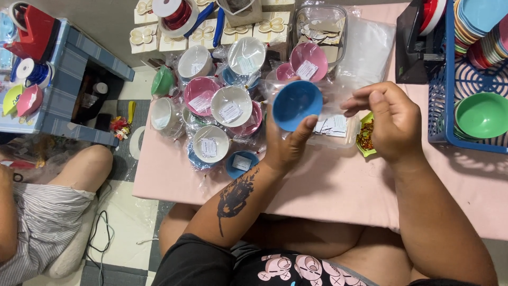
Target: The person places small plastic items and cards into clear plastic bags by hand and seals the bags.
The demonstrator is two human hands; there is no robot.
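**A:** Blue plastic is what fills your left hand (288, 143): a small round bowl (297, 105), held up over the pink table (328, 190), its hollow turned towards you. Your thumb presses one side of the rim and your fingers curl behind the other side, so the hand is closed around it.

**B:** And my right hand (389, 124)?

**A:** Its fingers are bent in, and the tips pinch the edge of a clear plastic bag (338, 90) that lies over and around the bowl. I cannot tell whether the bowl is already partly inside the bag.

**B:** How will the bowl handle?

**A:** I judge it light and stiff, with a smooth surface that could slip, more so against the glossy film. The rim is the sure place to grip, as you have it now. The bag looks thin, soft and limp; take it by its open edge.

**B:** What lies around me?

**A:** To your left, on the table, a heap of wrapped bowls (222, 106) in pink, white, blue and green, each with a paper slip. Just beneath your right hand, a little green tray of gold trinkets (365, 136). Far right, a blue basket (450, 100) holds a green bowl (481, 114). Another person's leg (84, 169) shows at the left edge.
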